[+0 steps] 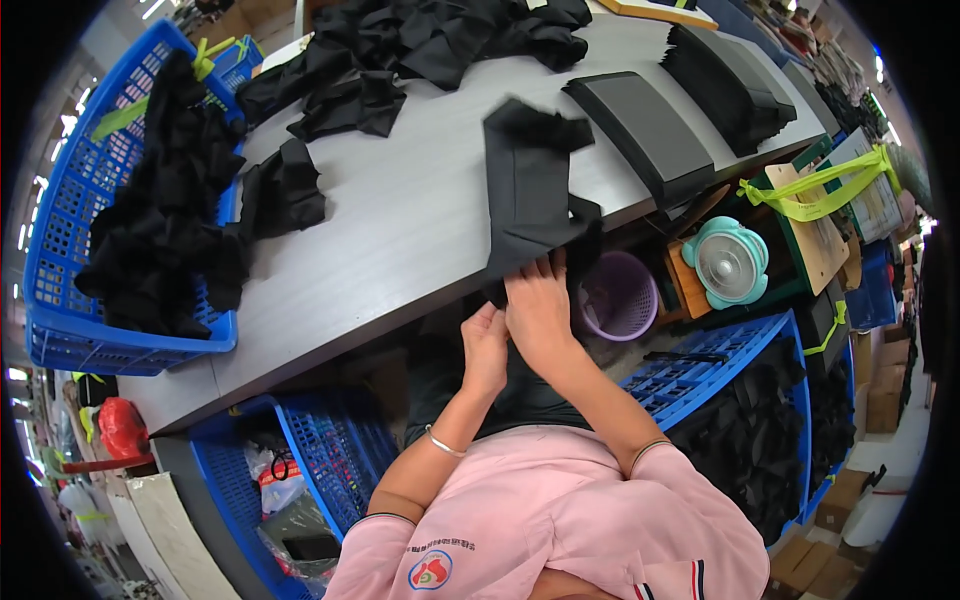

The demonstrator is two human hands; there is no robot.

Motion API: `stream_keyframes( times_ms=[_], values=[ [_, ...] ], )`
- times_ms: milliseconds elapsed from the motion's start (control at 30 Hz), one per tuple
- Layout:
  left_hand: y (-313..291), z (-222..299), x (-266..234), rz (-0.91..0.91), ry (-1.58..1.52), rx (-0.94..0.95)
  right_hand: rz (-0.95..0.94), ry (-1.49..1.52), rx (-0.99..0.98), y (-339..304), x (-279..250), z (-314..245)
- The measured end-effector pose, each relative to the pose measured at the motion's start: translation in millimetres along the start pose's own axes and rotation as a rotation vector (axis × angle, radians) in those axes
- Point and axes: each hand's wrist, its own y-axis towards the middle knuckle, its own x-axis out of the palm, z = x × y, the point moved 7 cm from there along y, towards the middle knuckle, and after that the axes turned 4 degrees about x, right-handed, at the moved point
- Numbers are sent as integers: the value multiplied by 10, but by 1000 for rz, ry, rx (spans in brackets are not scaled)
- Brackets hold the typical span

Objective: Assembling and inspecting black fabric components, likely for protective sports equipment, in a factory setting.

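Note:
A black fabric piece lies partly on the grey table and hangs over its near edge; its far end is folded up and blurred. At that near edge my right hand grips the fabric, fingertips on top and thumb hidden. Just left of it, my left hand is closed in a pinch at the fabric's lower left corner. The two hands nearly touch. What lies between the left fingertips is mostly hidden, but dark cloth shows right there.
Loose black pieces heap at the table's far side. Neat stacks stand at right. A blue basket of black cloth sits at left. Below the edge are a purple bin, a teal fan and more blue baskets.

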Motion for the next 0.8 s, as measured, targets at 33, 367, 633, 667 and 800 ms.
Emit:
stream_keyframes(
  times_ms=[33,367,633,667,800],
  values=[
    [-45,45,94,-65,-49,-11,130,-73,-85,-43,-162,-125],
    [-74,15,52,-148,5,-180,-129,-266,-159,-84,506,55],
    [-36,918,-211,220,812,527,-168,-270,-72,-301,552,-87],
    [-30,916,-180,163,699,526,-71,-106,-35,-359,627,1],
    [-424,812,60,117,584,232,-77,-32,-57,-449,748,159]
  ],
)
